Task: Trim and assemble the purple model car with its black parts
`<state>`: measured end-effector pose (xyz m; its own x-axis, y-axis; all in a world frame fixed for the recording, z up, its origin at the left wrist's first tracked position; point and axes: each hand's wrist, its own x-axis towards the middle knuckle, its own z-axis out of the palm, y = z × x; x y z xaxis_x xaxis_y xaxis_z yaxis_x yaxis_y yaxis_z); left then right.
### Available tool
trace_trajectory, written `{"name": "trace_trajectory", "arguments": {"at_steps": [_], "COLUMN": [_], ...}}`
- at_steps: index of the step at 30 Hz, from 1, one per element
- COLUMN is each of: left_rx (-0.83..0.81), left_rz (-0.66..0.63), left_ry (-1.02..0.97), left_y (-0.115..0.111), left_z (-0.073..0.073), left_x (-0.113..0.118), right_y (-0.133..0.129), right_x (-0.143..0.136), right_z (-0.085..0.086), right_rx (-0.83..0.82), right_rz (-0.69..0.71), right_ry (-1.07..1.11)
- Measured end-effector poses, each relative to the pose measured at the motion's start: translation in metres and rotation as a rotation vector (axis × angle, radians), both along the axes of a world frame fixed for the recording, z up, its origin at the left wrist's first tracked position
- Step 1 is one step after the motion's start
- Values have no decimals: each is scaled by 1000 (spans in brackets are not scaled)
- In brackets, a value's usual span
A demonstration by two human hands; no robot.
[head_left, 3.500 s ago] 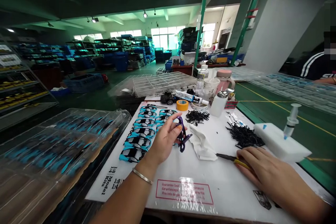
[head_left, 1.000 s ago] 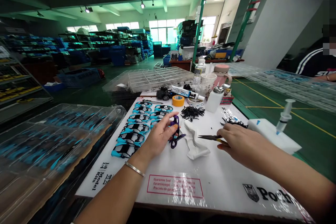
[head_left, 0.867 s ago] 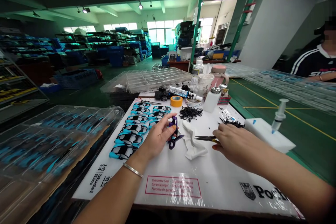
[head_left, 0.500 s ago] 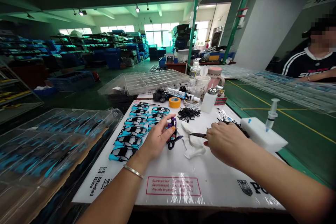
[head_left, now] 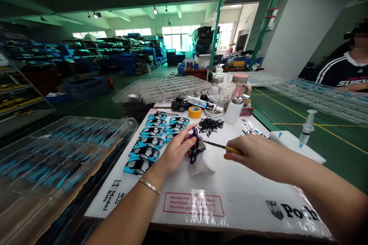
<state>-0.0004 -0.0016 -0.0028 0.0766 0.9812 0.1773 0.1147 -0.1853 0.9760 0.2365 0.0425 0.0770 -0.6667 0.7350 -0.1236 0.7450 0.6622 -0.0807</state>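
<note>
The white board [head_left: 247, 195] lies on the table. The left hand [head_left: 175, 153] sits near its middle, and the small part [head_left: 194, 146] is at its 3 o'clock, touching it. The cloth [head_left: 207, 159] lies just past that part. The right hand [head_left: 255, 155] is at the cloth's 3 o'clock. The rows of parts [head_left: 152, 141] lie at the left hand's 10 o'clock. The tape roll [head_left: 194, 112] sits at 12 o'clock, far back.

my left hand [head_left: 176, 152]: bare, no glove, no ring that i can make out. nails painted orange, seen on the thumb and one fingertip. left wrist: one thin silver bangle [head_left: 148, 185], plain and smooth. left forearm: bare, no sleeve in view. my right hand [head_left: 258, 156]: bare, no glove, orange nail on the thumb. right wrist and forearm: bare, no band, no sleeve in view.
</note>
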Motion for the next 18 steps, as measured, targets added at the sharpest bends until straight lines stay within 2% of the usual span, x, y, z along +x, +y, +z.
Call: {"name": "trace_trajectory", "arguments": {"at_steps": [4,7,11,18], "left_rx": [-14,-9,-18,-19], "left_rz": [-103,-146,-152,-120], "left_ry": [-79,-65,17,88], "left_y": [-1,-1,-2,0], "left_z": [0,0,2,1], "left_x": [2,3,3,2], "right_y": [3,8,17,21], "right_x": [-4,-3,-1,-3], "right_z": [-11,-20,-29,-44], "right_rx": [-112,-187,-256,-268], "right_rz": [70,117,170,189], "right_ry": [86,107,134,165]}}
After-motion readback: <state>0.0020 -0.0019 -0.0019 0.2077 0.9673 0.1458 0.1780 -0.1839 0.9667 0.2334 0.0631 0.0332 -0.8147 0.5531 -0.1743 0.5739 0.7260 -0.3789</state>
